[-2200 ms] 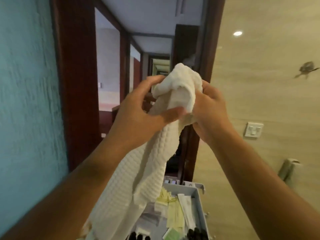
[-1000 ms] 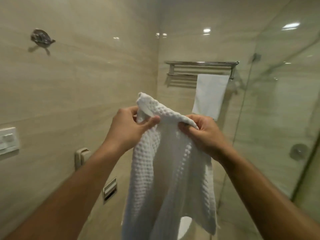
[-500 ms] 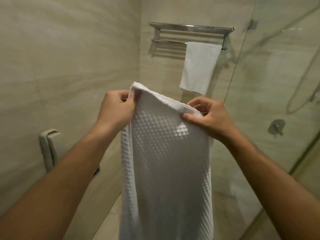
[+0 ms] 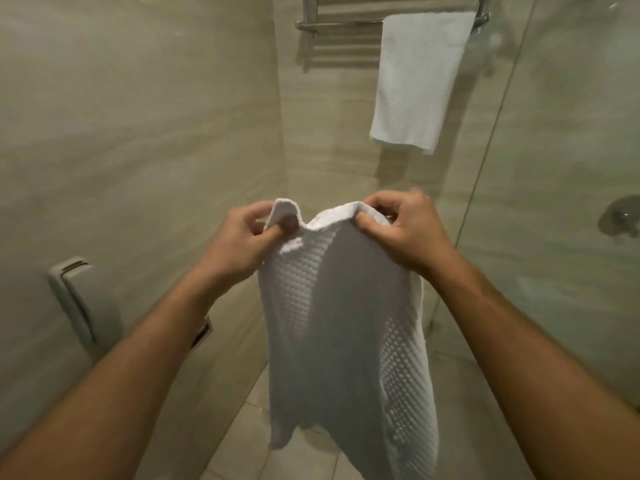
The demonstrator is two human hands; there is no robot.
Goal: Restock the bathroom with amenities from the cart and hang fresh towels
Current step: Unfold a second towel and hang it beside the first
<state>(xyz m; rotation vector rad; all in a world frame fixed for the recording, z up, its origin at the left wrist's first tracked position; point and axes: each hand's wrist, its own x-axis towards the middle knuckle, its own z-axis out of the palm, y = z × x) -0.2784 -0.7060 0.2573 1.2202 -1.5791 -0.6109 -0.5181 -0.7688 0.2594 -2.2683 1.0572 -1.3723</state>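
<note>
A white waffle-weave towel [image 4: 339, 323] hangs in front of me by its top edge. My left hand [image 4: 239, 240] pinches the left corner and my right hand [image 4: 401, 230] pinches the right corner; the edge sags a little between them. On the far wall, up and to the right, a chrome towel rack [image 4: 339, 26] carries another white towel [image 4: 415, 81] on its right half. The rack's left half is bare. The held towel is well below and short of the rack.
A beige tiled wall runs along my left with a grey wall fitting [image 4: 76, 299] low down. A glass shower screen [image 4: 554, 168] stands on the right, with a round chrome valve [image 4: 620, 216] behind it. Pale floor tiles [image 4: 298, 455] show below the towel.
I turned from the doorway and cart into the bathroom. The rack has come closer and risen to the frame's top. My hands drew nearer together, so the towel's top edge now sags.
</note>
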